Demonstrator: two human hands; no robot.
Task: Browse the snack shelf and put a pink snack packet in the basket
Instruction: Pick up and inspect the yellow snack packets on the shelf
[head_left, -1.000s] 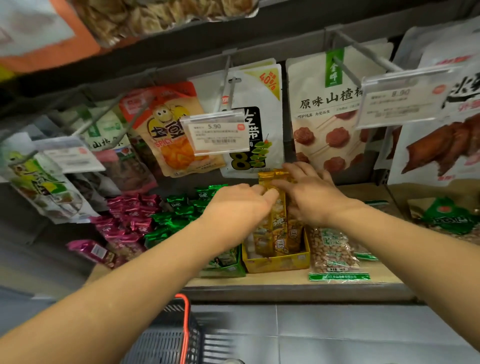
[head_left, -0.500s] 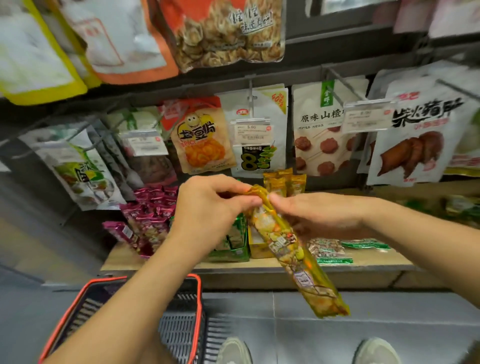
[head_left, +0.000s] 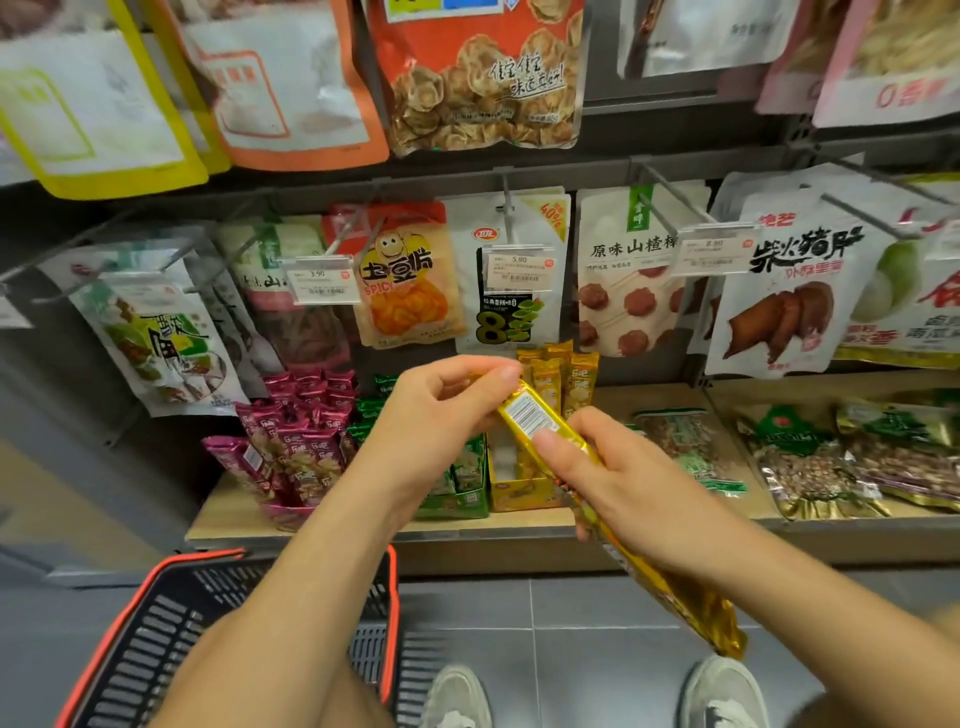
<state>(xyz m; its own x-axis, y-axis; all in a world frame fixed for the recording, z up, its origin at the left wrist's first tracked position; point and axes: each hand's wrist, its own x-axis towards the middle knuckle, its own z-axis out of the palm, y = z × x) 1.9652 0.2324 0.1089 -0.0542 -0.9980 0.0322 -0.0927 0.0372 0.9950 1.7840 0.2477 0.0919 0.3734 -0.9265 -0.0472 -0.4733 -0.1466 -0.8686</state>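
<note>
On the low wooden shelf (head_left: 467, 526), towards its left end, the pink snack packets (head_left: 304, 441) stand upright in a crowded bunch. They are slim, glossy magenta sleeves with crimped tops and pale print, and one leans out to the left. Green packets (head_left: 464, 467) stand just beside them on the right. Neither hand touches the pink ones.

Both forearms reach forward and meet in front of the shelf. The left hand (head_left: 441, 410) is curled, its fingertips pinching the top end of a long gold snack packet (head_left: 527, 415) turned barcode side up. The right hand (head_left: 618, 478) grips the same packet just below, thumb pressed across its face and fingers wrapped beneath. The packet's lower part slants down to the right. The black basket (head_left: 156, 582), rimmed in red, sits low at left under the left forearm.
</note>
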